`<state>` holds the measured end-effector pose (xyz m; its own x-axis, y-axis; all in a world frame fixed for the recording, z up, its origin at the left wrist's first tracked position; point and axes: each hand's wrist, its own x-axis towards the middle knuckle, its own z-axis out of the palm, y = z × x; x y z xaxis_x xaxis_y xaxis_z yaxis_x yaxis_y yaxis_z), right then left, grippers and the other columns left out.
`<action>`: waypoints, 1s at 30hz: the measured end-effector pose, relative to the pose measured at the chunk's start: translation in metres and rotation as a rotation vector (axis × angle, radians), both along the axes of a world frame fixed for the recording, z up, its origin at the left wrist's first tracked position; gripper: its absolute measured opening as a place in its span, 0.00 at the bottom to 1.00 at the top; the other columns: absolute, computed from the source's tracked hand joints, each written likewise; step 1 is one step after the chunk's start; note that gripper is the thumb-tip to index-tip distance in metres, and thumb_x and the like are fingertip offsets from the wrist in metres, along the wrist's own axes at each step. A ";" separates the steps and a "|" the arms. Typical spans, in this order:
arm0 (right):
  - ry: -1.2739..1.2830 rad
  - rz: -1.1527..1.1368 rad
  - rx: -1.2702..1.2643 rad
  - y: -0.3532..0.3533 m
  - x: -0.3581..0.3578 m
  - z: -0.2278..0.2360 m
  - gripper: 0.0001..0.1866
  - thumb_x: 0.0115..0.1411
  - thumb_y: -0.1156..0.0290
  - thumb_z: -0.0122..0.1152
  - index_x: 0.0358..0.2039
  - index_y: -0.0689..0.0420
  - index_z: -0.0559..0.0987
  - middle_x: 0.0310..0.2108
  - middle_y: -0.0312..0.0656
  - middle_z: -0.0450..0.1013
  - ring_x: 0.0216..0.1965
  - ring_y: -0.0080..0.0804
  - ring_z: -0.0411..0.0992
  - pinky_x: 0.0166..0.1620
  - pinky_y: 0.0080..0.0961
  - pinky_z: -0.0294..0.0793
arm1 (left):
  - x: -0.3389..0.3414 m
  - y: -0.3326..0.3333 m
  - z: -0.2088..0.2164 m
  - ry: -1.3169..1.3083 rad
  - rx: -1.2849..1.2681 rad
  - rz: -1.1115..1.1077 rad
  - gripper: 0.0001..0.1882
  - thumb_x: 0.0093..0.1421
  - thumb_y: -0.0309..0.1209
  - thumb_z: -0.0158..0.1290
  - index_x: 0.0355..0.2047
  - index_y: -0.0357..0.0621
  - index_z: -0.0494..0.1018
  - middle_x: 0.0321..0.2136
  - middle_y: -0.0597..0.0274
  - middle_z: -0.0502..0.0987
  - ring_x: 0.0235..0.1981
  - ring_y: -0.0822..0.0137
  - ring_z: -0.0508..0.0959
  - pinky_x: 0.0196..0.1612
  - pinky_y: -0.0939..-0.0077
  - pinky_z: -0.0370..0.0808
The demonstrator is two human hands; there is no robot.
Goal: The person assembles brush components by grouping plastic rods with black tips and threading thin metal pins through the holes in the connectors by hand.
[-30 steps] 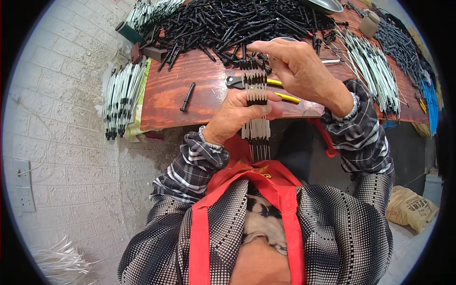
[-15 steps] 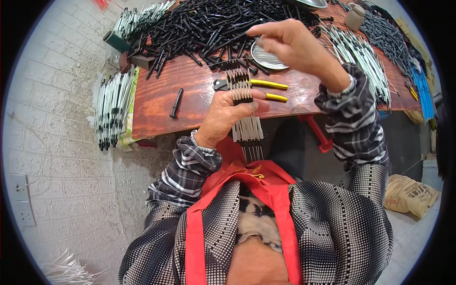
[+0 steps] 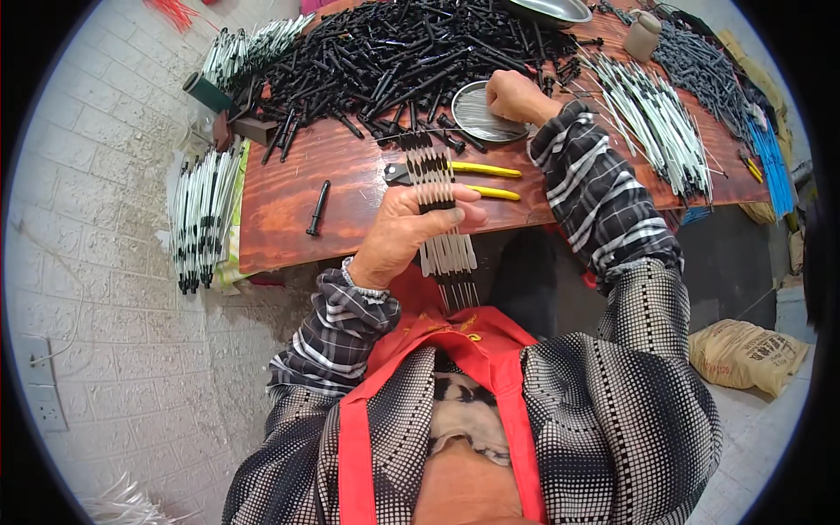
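My left hand (image 3: 404,229) is closed around a flat, fanned row of slim white-and-black sticks (image 3: 448,254). They stand side by side over the table's front edge, with thin metal pins showing at their lower ends. My right hand (image 3: 518,98) reaches down into a round shallow metal dish (image 3: 495,138) filled with fine silvery wires (image 3: 475,107). Its fingers are curled together, and whatever is between them is hidden. Behind the sticks lies a pair of pliers (image 3: 490,169) with yellow handles. A single black plastic peg (image 3: 320,208) rests to the left.
A large heap of black plastic pegs (image 3: 376,66) covers the back of the table (image 3: 280,210). Bundles of white sticks lie at left (image 3: 208,219) and right (image 3: 652,122). Grey pieces (image 3: 700,74), a beige bottle (image 3: 643,37) and blue strips (image 3: 770,166) sit far right.
My right hand has come down from above the table into the round dish, its fingers now curled. My left hand still holds the row of sticks in nearly the same place.
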<state>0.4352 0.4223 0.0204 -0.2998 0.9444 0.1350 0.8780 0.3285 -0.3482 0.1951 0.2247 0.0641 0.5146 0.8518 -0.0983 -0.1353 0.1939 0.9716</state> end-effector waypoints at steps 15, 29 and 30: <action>0.639 -0.008 0.029 -0.090 0.022 0.074 0.06 0.51 0.74 0.58 0.26 0.63 0.81 0.21 0.45 0.77 0.20 0.29 0.77 0.24 0.29 0.75 | -0.001 -0.010 0.002 -0.021 0.014 -0.023 0.13 0.61 0.23 0.52 0.46 0.33 0.75 0.36 0.51 0.81 0.39 0.64 0.82 0.47 0.72 0.79; 0.329 0.418 0.308 -0.217 -0.018 0.089 0.13 0.56 0.78 0.57 0.43 0.61 0.80 0.25 0.52 0.75 0.23 0.35 0.76 0.27 0.27 0.71 | 0.001 -0.021 -0.017 -0.042 -0.003 -0.007 0.12 0.62 0.22 0.51 0.47 0.34 0.74 0.38 0.50 0.80 0.39 0.62 0.82 0.45 0.70 0.80; 0.307 0.393 0.307 -0.217 -0.017 0.091 0.14 0.56 0.78 0.57 0.43 0.60 0.80 0.24 0.54 0.74 0.23 0.37 0.76 0.27 0.27 0.71 | 0.004 -0.022 -0.016 -0.052 0.002 -0.008 0.12 0.62 0.22 0.51 0.47 0.34 0.74 0.38 0.50 0.80 0.39 0.61 0.82 0.45 0.70 0.80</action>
